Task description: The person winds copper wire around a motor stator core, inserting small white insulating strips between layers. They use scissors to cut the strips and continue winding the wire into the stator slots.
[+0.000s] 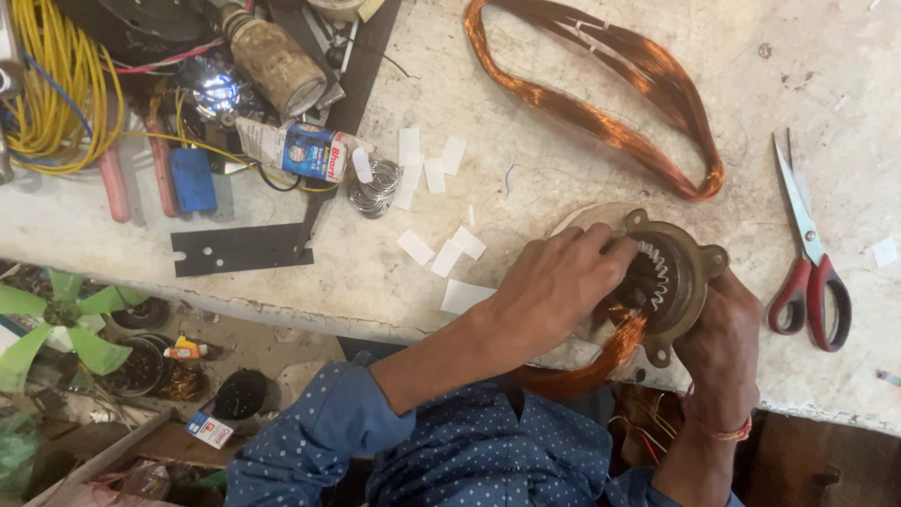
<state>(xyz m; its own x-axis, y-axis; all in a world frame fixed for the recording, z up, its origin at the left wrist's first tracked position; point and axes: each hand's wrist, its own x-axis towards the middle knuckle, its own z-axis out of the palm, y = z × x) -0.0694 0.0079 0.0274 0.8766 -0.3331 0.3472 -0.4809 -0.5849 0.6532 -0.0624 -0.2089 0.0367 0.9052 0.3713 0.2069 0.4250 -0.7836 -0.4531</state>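
Note:
A round metal motor stator (pixel 678 274) with mounting ears sits at the near edge of the worn workbench (pixel 563 141). My right hand (pixel 721 338) grips its near right rim from below. My left hand (pixel 556 282) reaches over from the left, fingertips pressed into the slotted core. A bundle of copper wire (pixel 601 361) trails from the core down over the bench edge toward my blue dotted shirt.
A large loop of copper wire (pixel 610 94) lies at the back. Red-handled scissors (pixel 812 258) rest to the right. Several white paper slips (pixel 441 249) are scattered left of the stator. Yellow cable (pixel 47 84), tools, a tube and a black plate (pixel 239 249) crowd the far left. A green fan (pixel 56 324) is on the floor.

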